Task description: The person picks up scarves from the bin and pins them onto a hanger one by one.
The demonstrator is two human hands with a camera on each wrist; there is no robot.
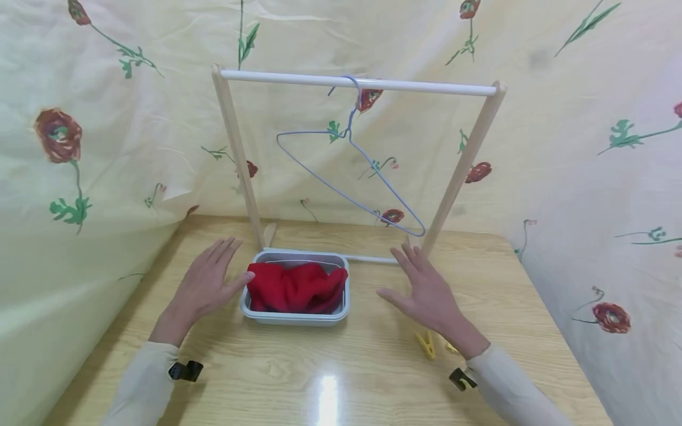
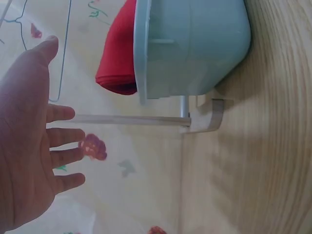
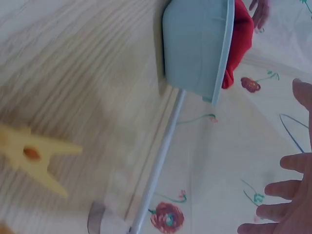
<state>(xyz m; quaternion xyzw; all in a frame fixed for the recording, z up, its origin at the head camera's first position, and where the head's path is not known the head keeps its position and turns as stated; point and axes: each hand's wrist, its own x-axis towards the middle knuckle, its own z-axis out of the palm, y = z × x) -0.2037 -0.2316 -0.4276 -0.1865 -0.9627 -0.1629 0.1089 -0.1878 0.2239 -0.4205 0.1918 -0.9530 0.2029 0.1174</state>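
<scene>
A red cloth (image 1: 298, 287) lies bunched in a grey-blue plastic basin (image 1: 295, 319) on the table. My left hand (image 1: 205, 284) hovers just left of the basin, fingers spread and holding nothing; in the left wrist view its palm (image 2: 24, 151) faces the camera. To the right of the basin, my right hand (image 1: 423, 290) is held in the air with its fingers extended, also without anything in it. A blue wire hanger (image 1: 351, 133) hangs tilted from the white bar of a wooden rack (image 1: 357, 83). Near the right wrist lies a yellow clothespin (image 1: 426, 344).
A second yellow piece (image 1: 452, 349) is partly hidden beneath the right forearm. The rack's wooden posts (image 1: 463, 165) stand behind the basin, joined by a low white bar (image 1: 373, 259). Flower-patterned cloth (image 1: 133, 118) surrounds the wooden table (image 1: 256, 378).
</scene>
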